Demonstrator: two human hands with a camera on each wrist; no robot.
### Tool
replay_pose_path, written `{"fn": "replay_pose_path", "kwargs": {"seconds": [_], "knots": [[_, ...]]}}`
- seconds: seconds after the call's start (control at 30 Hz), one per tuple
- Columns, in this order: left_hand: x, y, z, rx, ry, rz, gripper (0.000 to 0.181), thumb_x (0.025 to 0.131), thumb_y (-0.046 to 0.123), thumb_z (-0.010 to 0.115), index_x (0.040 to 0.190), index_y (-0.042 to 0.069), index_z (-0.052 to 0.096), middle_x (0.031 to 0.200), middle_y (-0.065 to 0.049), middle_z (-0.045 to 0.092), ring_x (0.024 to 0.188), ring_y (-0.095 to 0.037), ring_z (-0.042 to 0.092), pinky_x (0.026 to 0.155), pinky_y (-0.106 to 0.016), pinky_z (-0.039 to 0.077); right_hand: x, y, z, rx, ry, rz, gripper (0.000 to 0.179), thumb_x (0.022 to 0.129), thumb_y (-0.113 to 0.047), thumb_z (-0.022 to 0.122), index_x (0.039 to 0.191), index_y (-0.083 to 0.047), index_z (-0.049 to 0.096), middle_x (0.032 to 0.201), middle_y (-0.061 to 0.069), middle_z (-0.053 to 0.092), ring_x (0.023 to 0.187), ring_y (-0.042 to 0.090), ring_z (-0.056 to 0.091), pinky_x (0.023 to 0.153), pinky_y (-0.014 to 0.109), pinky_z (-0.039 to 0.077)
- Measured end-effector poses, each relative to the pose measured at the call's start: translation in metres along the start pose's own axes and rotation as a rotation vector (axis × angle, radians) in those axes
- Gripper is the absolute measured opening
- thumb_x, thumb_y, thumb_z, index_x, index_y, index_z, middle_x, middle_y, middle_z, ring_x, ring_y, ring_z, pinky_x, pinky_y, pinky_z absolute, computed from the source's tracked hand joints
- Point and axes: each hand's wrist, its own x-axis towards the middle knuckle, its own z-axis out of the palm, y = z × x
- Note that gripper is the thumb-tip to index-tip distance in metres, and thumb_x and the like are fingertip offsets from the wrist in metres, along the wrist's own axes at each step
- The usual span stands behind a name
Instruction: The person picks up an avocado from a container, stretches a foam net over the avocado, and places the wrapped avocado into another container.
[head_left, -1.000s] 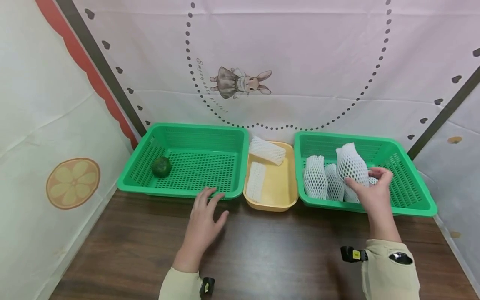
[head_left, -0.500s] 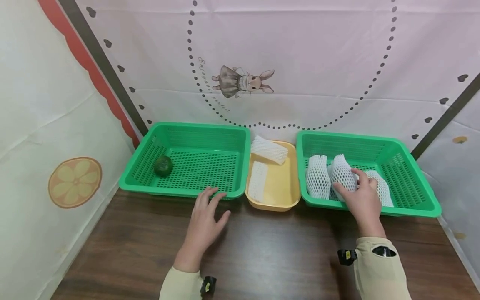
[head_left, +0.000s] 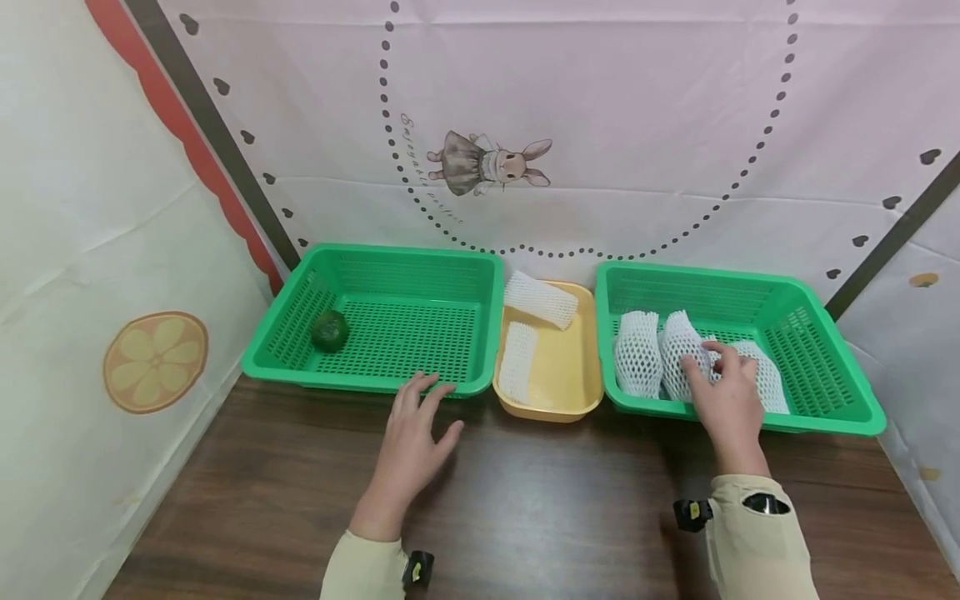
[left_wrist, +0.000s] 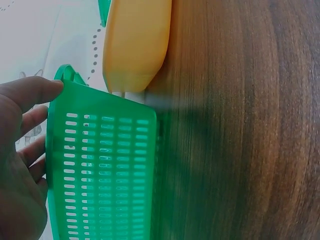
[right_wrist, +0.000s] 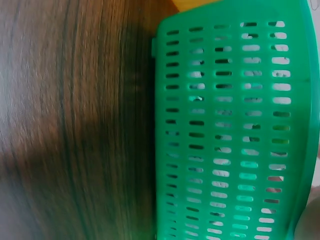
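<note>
In the head view, my right hand (head_left: 727, 404) reaches over the front rim of the right green basket (head_left: 825, 424). Its thumb and fingers lie loosely against a fruit in a white foam net (head_left: 681, 354), which rests in that basket. More white foam nets flank it, one (head_left: 637, 354) to the left and another (head_left: 767, 379) to the right, partly behind the hand. My left hand (head_left: 411, 450) lies at the front right corner of the left green basket (head_left: 300, 377), fingers spread and relaxed near the rim. A round dark green fruit (head_left: 329, 331) sits inside that basket.
Between the baskets stands a yellow tray (head_left: 558, 367) holding two flat foam nets, one (head_left: 542, 298) slanted at the back and one (head_left: 517, 362) along the left. Printed cloth (head_left: 637, 125) hangs behind and at both sides of the brown wooden table (head_left: 555, 508).
My right hand has lowered the netted fruit leftward into the right basket. Its thumb has since slid right, off the fruit's left side. The left hand stays at the left basket.
</note>
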Motion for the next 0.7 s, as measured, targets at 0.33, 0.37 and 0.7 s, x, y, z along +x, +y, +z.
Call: {"fn": "replay_pose_path", "kwargs": {"seconds": [0.33, 0.37, 0.7], "knots": [[0.013, -0.003, -0.025, -0.111, -0.095, 0.014, 0.048, 0.083, 0.021, 0.070, 0.126, 0.009, 0.053, 0.135, -0.018, 0.038, 0.129, -0.037, 0.028, 0.095, -0.058, 0.033, -0.032, 0.005, 0.000, 0.611, 0.387, -0.060, 0.037, 0.092, -0.022, 0.056, 0.127, -0.015, 0.046, 0.124, -0.006, 0.022, 0.123, 0.015, 0.025, 0.101, 0.040, 0.022], [0.020, -0.007, -0.036, -0.117, -0.102, 0.003, 0.047, 0.084, 0.020, 0.069, 0.126, 0.009, 0.053, 0.135, -0.019, 0.038, 0.128, -0.038, 0.028, 0.094, -0.059, 0.034, -0.039, 0.004, 0.000, 0.633, 0.422, -0.060, 0.035, 0.092, -0.019, 0.055, 0.126, -0.015, 0.047, 0.123, -0.007, 0.023, 0.121, 0.012, 0.026, 0.101, 0.036, 0.022], [0.110, -0.116, -0.120, 0.147, -0.407, -0.289, 0.066, 0.091, 0.029, 0.057, 0.141, -0.002, 0.026, 0.138, -0.039, 0.017, 0.125, -0.055, 0.017, 0.093, -0.067, 0.025, -0.097, -0.027, 0.019, 0.959, 0.466, -0.045, 0.020, 0.089, 0.001, 0.055, 0.106, -0.007, 0.052, 0.109, 0.001, 0.046, 0.086, 0.014, 0.047, 0.071, 0.018, 0.038]]}}
